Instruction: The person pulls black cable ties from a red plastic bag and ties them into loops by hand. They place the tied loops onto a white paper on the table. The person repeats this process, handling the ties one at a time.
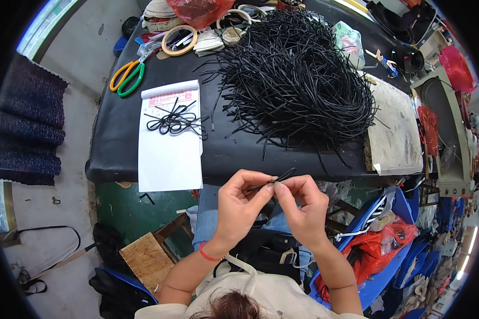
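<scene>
My left hand and my right hand meet in front of the table's near edge, thumbs and fingertips pinched together. Between them is a thin black cord, with a short loop poking up past the fingertips; the rest of it is mostly hidden by my fingers. Beyond my hands a big heap of black cords covers the middle of the table. Several looped, knotted cords lie on a white notepad to the left, which overhangs the table edge.
Scissors with orange and green handles lie at the far left of the black table. Behind them is a roll of tape. A stained pale board sits right of the heap. A wooden stool and a blue bin with red bags flank me.
</scene>
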Available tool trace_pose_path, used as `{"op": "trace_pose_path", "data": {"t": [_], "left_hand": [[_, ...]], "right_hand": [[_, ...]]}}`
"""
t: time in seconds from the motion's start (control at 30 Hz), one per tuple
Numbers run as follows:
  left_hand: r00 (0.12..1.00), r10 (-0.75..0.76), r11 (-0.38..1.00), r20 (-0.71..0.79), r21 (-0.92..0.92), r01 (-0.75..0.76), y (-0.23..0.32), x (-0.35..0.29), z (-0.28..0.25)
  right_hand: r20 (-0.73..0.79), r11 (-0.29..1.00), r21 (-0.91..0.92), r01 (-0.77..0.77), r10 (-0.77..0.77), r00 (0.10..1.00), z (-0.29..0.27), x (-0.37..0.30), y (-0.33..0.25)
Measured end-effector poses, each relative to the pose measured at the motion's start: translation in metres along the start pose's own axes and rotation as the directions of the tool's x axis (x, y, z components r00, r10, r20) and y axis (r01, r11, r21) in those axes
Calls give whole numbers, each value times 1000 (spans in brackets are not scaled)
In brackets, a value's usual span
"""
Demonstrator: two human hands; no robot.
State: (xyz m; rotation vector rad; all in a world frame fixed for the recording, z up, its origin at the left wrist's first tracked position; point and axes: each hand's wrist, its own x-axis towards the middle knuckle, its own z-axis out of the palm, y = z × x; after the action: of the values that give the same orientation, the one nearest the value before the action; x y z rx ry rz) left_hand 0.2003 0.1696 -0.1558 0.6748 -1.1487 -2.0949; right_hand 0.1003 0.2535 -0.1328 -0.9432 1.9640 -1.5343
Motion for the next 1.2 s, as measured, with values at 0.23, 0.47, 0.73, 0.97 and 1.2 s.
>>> {"op": "trace_pose_path", "data": {"t": [0.23,0.47,0.73,0.97,1.2], "left_hand": [[998,-19,957,63,290,0,9,-4,-1],[968,-115,844,222,535,-22,26,2,-5],[927,-243,853,286,518,64,27,4,-1],[941,-273,927,200,318,201,20,3,-5],[914,-275,899,298,417,134,16,3,-12]], "right_hand": [[-34,996,27,-86,87,996,-7,12,7],[175,935,250,-251,212,961,-12,11,12],[185,875,377,-305,251,950,-12,12,13],[-13,892,415,-179,203,979,-18,18,11],[344,931,144,-335,270,899,-25,10,11]]}}
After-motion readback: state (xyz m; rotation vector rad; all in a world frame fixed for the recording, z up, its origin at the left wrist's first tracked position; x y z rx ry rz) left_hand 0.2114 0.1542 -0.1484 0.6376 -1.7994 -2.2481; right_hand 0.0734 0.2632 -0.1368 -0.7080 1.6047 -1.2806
